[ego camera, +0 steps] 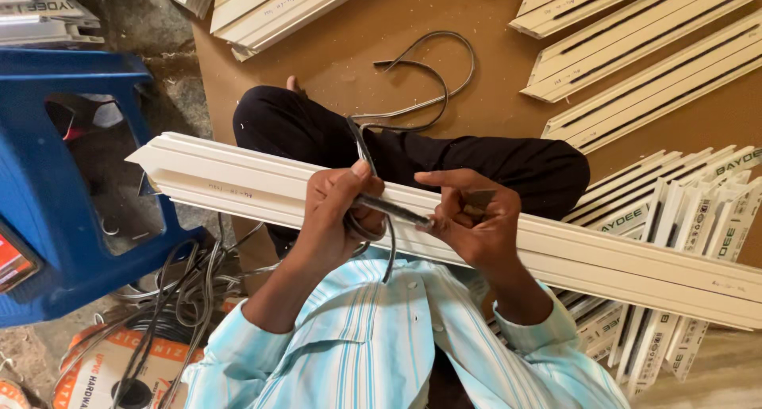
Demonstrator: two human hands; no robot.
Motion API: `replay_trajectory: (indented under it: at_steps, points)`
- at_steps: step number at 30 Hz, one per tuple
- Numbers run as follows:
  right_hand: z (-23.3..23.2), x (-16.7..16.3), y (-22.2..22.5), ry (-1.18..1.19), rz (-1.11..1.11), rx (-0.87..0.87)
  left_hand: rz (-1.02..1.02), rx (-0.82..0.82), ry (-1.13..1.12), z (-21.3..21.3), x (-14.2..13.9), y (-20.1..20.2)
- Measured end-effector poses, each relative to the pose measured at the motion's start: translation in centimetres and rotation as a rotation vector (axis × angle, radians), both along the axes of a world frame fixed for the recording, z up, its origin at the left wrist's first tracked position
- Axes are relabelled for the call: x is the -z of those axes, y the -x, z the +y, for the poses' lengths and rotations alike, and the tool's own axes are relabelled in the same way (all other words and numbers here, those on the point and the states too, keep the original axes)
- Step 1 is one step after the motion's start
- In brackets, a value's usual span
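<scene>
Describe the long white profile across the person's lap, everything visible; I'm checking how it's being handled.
The long white ribbed plastic profile lies slanted across the person's lap, from upper left to the right edge, resting on the dark trouser legs. Lengthwise grooves and ridges run along it, and small handwriting marks its face. The left hand rests on it holding a dark grey rubber strip against its groove; the right hand presses the strip's end there. Its left end overhangs beside a blue plastic stool.
</scene>
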State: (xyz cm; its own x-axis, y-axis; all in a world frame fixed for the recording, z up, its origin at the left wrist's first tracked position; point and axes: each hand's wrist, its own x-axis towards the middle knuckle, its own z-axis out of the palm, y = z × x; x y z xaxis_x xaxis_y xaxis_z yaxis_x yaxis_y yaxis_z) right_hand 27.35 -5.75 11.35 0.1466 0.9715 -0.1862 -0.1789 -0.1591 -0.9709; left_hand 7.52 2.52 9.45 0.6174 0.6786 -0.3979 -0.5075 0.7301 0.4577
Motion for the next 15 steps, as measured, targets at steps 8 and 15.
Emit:
replay_trajectory:
  at_steps: [8,15]
  points:
    - [1.3,-0.3,0.8,-0.198,-0.013,-0.058,0.029,0.037,0.083,-0.3,0.1,-1.2]
    - [2.7,-1.5,0.3,-0.323,-0.121,-0.105,-0.027,0.073,0.122,-0.8,0.7,-1.4]
